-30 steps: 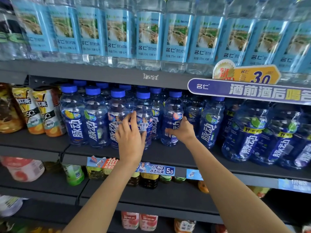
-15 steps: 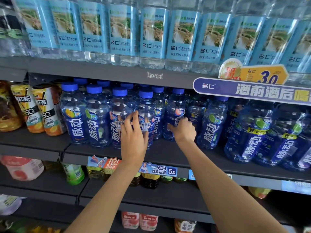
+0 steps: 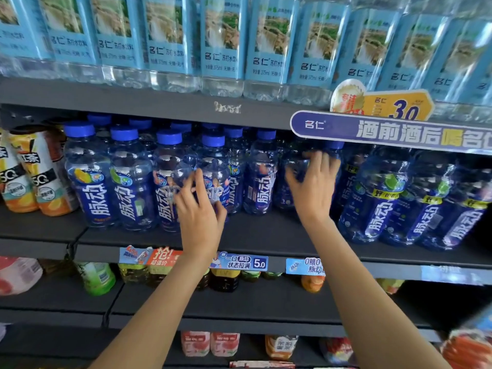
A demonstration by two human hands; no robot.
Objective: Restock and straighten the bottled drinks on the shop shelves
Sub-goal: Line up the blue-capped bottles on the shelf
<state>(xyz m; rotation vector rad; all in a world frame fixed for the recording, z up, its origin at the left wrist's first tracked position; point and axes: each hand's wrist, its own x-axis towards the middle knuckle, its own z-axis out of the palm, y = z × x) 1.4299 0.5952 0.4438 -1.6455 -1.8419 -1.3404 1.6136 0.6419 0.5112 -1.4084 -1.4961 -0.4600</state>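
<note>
- The blue-capped drink bottles (image 3: 133, 179) are lined up in rows on the middle shelf (image 3: 266, 235), upright, packed close together, roughly at the centre of the view.
- The left hand (image 3: 198, 209) is wrapped around one front-row bottle (image 3: 213, 171), fingers curled on its label, thumb side at about 3 o'clock of the palm.
- The right hand (image 3: 312, 187) is clamped over the shoulder of a darker bottle (image 3: 295, 169) further back, at about 3 o'clock from the left hand; the fingers are bent over its top, so it's gripped, not just touched.
- Bigger blue bottles (image 3: 386, 198) are parked at 3 o'clock from the right hand, leaning a bit.
- Clear water bottles with light blue labels (image 3: 221, 46) are crammed along the top shelf at 12 o'clock.
- A purple promo sign (image 3: 386, 131) is hung on the top shelf edge, with a yellow price tag (image 3: 399, 107) above it.
- Orange tea bottles (image 3: 42, 171) are seen at 9 o'clock.
- Price strips (image 3: 239, 262) are stuck on the middle shelf's front edge.
</note>
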